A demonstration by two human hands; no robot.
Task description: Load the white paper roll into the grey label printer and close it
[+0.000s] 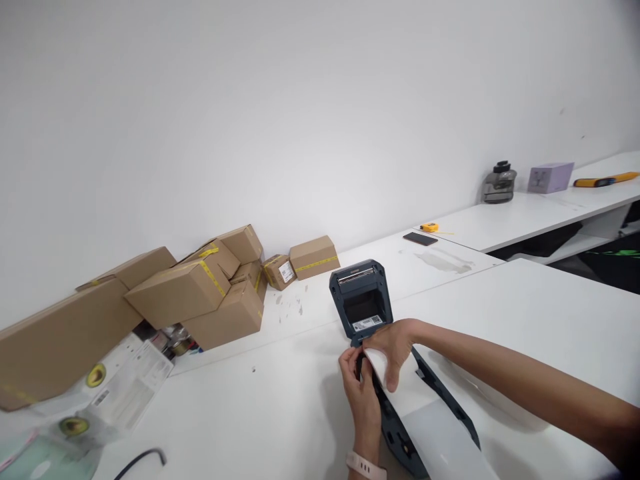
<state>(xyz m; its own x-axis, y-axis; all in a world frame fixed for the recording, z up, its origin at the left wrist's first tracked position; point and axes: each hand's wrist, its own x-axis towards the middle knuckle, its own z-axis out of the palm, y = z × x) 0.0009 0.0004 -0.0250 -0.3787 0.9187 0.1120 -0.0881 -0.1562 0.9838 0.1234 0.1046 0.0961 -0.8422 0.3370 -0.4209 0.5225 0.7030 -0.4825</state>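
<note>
In the head view, the printer (399, 439) sits on the near worktop (240, 420), its hinge end towards the far edge and its body slanting towards the near side. The lid (366, 303) stands tipped back, which seems to leave the inside free for both hands. White paper (407, 393) lies lengthwise over the open body, probably so that its end meets the hinge side, where the fingers are.

The right hand (395, 343) comes in from the right, palm down, its grip partly open: the thumb points down across the paper, apart from the fingers, which bend over the end by the hinge. Whether they clasp the paper cannot be told. The left hand (363, 393) is at the printer's left edge, fingers curled and thumb close to the paper's edge; its grip looks nearly closed, but what it pinches, if anything, is hidden.

Boxes (200, 293) are stacked against the wall, along the far edge towards the left, perhaps to keep the working area free. A phone (421, 238) lies towards that edge's right end, near a tape measure (429, 227).
</note>
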